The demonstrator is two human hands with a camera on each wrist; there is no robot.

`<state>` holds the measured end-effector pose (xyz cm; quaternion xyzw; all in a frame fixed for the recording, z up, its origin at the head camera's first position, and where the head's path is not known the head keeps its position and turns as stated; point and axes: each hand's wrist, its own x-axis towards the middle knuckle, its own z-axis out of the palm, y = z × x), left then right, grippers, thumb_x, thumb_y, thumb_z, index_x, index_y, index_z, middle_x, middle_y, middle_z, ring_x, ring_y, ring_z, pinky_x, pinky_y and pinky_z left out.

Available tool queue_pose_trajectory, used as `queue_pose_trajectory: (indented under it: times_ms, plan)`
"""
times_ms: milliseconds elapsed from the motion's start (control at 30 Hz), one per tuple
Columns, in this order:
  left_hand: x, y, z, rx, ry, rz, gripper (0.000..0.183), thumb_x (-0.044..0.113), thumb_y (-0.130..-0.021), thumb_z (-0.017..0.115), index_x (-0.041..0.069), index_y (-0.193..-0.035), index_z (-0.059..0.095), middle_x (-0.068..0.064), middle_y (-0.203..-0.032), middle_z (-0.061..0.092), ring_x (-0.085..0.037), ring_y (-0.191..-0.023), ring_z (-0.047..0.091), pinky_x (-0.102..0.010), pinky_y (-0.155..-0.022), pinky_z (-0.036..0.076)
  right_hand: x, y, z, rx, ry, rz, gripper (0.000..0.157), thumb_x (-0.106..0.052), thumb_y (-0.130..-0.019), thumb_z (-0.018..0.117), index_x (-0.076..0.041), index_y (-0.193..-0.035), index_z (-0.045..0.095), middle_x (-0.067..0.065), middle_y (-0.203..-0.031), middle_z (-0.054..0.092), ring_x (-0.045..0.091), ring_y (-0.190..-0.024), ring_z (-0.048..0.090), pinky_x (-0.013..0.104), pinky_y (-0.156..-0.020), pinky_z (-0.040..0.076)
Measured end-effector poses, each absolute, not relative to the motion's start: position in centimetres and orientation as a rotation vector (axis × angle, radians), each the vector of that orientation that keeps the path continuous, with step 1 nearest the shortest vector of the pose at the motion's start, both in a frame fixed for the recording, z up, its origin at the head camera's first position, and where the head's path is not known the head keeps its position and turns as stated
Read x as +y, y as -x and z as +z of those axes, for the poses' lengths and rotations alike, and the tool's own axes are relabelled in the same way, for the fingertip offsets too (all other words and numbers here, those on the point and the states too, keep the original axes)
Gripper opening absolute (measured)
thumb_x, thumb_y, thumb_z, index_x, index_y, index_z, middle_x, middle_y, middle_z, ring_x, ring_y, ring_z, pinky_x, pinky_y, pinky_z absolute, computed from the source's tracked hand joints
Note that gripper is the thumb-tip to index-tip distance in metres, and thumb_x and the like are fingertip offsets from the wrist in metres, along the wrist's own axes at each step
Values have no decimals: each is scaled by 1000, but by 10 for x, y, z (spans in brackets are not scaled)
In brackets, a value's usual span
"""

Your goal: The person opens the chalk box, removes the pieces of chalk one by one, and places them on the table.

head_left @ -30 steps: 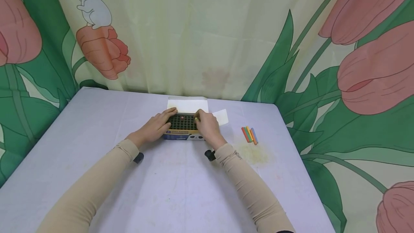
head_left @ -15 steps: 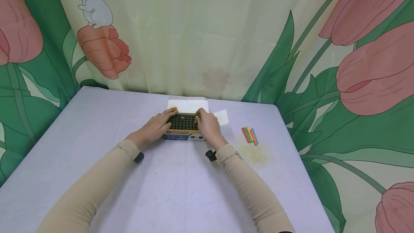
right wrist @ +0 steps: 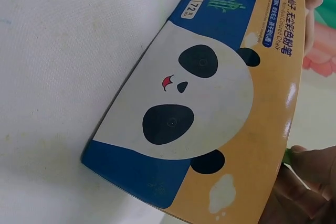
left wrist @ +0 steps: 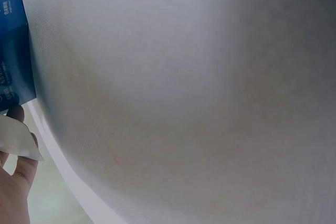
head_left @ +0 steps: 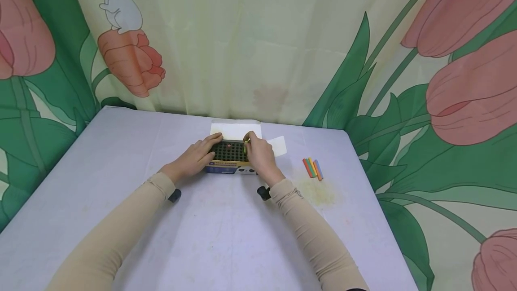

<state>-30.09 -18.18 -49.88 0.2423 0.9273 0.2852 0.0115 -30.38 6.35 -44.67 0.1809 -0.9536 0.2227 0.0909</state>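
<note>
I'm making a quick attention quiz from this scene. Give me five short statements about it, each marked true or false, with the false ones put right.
1. The right hand pinches a green stick. True.
2. The loose sticks lie to the left of the chalk box. False: they lie on the table to its right.
3. The left hand touches the left end of the chalk box. True.
4. The white back flap is closed over the chalk box. False: it is folded back on the far side.
5. A cat is printed on the front of the chalk box. False: it is a panda face.
</note>
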Motion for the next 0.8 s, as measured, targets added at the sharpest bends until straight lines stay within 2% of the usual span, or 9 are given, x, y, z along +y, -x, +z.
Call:
queue_pose_trajectory:
  times_ms: [333, 800]
  plan:
    - [-181, 302, -498, 2891, -747, 888, 58, 27, -111, 34, 15, -167, 21, -3, -174, 17, -40, -140, 42, -66, -115, 30, 64, 306, -445, -2835, -517, 725, 18, -19, -110, 52, -10, -123, 59, 5, -73, 65, 14, -53, 53, 26, -48, 39]
    - [-183, 303, -499, 2900, -776, 877, 58, 28, -112, 32, 14, -167, 20, -5, -174, 16, -42, -142, 40, -66, -114, 29, 64, 308, -438, -2804, -487, 781, 21, -18, -111, 47, -8, -127, 56, 7, -82, 67, 16, -56, 56, 27, -50, 44]
